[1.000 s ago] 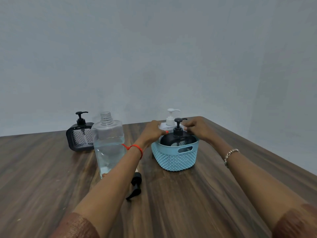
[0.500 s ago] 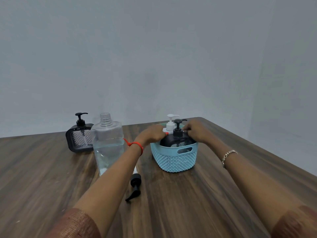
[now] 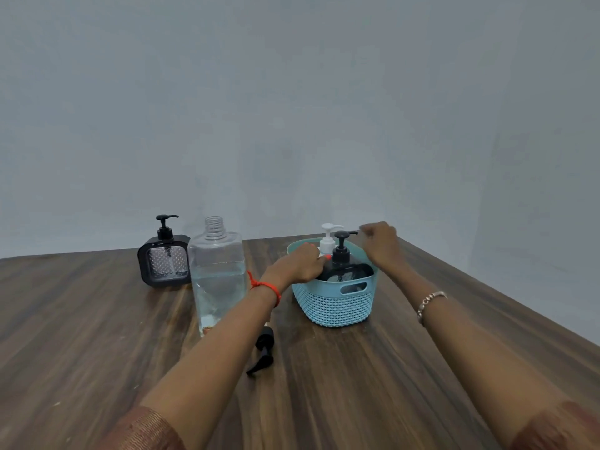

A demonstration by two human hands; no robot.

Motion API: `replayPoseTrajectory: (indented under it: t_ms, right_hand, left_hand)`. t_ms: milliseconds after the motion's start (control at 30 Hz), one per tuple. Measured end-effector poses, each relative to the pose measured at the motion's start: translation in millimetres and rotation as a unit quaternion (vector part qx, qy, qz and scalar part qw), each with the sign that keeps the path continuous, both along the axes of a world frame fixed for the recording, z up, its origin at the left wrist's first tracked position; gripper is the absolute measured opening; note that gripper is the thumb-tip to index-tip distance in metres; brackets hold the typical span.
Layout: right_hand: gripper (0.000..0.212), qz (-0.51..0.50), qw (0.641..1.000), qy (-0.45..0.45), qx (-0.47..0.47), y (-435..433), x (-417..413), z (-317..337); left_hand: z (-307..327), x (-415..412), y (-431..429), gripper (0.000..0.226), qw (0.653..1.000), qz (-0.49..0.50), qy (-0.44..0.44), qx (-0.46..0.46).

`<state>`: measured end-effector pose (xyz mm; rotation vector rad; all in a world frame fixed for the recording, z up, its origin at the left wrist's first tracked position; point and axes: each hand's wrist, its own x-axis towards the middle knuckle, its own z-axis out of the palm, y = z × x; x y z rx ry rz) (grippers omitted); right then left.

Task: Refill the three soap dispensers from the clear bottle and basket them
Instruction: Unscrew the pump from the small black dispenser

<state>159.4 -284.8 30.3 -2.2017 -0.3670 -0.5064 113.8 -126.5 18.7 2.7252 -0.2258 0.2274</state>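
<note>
Wood table holds it all. Next in size is the clear bottle, standing with its top off and about half full. It is just left of the left arm. Its black pump lies flat on the table near the arm, in front of the bottle.

To the right sits the blue basket. Two dispensers stand up inside it: a black one in front and a white one right behind it. The third, a square black dispenser, stands alone far to the left, well apart from the basket.

My guess is that the square one goes in next. It lies to the left of both hands, past the clear bottle, so the left hand is the nearer one. It stands tall, pump on top.

The left hand rests at the basket's left rim, fingers curled and touching the black dispenser. I cannot tell if it grips. The right hand is a loose fist over the far right rim, holding nothing.

Half a second ago both hands pressed on the black dispenser. Now the right hand has lifted off and moved right.
</note>
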Motion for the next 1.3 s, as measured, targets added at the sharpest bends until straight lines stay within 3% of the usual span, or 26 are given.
replayPoseTrajectory:
  t_ms: [100, 267, 433, 633, 800, 933, 1067, 1200, 1300]
  right_hand:
    - [0.046, -0.051, 0.993, -0.053, 0.096, 10.1, -21.8, 14.2]
    - [0.036, -0.02, 0.973, -0.182, 0.139, 48.3, -66.8, 47.2]
    - [0.026, 0.046, 0.95, -0.276, 0.142, 97.0, -116.3, 76.7]
    - [0.023, 0.139, 0.93, -0.298, 0.165, 156.4, -168.9, 83.5]
    - [0.025, 0.208, 0.933, -0.26, 0.137, 202.2, -192.9, 53.0]
    - [0.029, 0.237, 0.952, -0.159, 0.114, 229.5, -200.6, 10.7]
    - [0.025, 0.232, 0.969, -0.019, 0.081, 257.1, -186.7, -47.3]
    - [0.031, 0.198, 0.976, 0.081, 0.039, 279.1, -164.0, -83.2]
    - [0.037, 0.17, 0.979, 0.101, 0.037, 294.1, -145.9, -87.3]
  left_hand:
    - [10.1, -16.3, 7.4, 0.043, 0.999, 0.009, -0.041, 0.005]
    - [45.3, -58.1, 25.3, 0.037, 0.984, 0.003, -0.177, -0.02]
    - [79.3, -119.6, 54.6, 0.031, 0.937, 0.016, -0.339, -0.078]
    - [87.7, -176.7, 103.8, 0.022, 0.871, 0.083, -0.448, -0.182]
    - [54.4, -191.3, 145.5, 0.024, 0.862, 0.165, -0.431, -0.209]
    - [13.6, -188.1, 170.1, 0.024, 0.879, 0.201, -0.364, -0.234]
    - [-27.9, -176.5, 184.4, 0.024, 0.915, 0.261, -0.213, -0.224]
    - [-52.1, -163.8, 197.6, 0.03, 0.926, 0.266, -0.164, -0.21]
    - [-61.3, -145.5, 214.7, 0.031, 0.926, 0.282, -0.152, -0.202]
